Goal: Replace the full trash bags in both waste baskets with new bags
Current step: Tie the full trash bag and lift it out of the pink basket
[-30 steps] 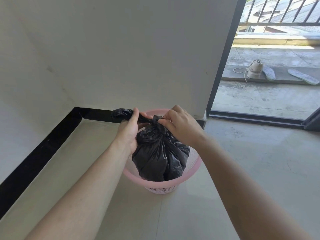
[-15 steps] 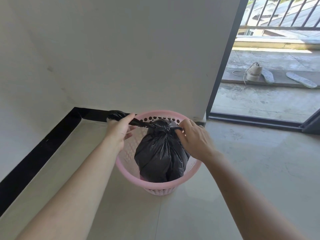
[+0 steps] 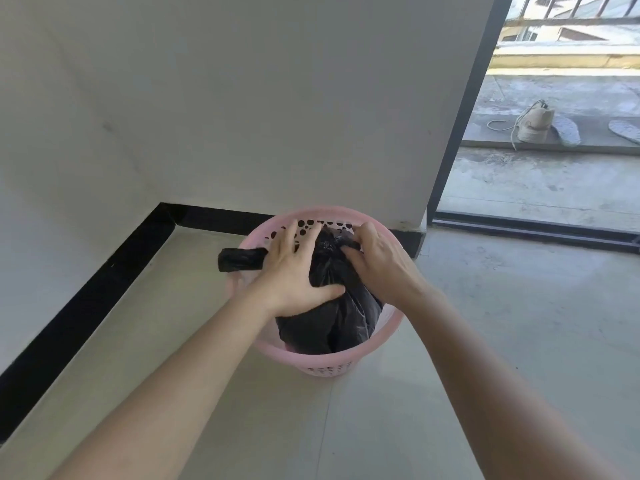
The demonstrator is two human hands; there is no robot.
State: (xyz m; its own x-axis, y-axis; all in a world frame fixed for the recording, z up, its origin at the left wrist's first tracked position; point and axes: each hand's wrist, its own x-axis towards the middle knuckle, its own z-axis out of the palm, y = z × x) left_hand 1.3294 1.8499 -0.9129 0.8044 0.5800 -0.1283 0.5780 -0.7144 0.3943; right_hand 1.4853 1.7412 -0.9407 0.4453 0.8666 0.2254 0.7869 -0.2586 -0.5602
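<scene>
in the pink perforated plastic basket (image 3: 329, 366), right hand (image 3: 377, 265) pinches the knot of the black plastic trash bag (image 3: 332, 323); left hand (image 3: 294, 273) presses it, fingers straight. lift vertically by the knot.

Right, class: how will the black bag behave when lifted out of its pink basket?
Probably floppy: the bag creases under the left hand. Perhaps light: it looks slack, not filling the basket. Gathered tight where the right hand has its grip, it should not spill.
</scene>
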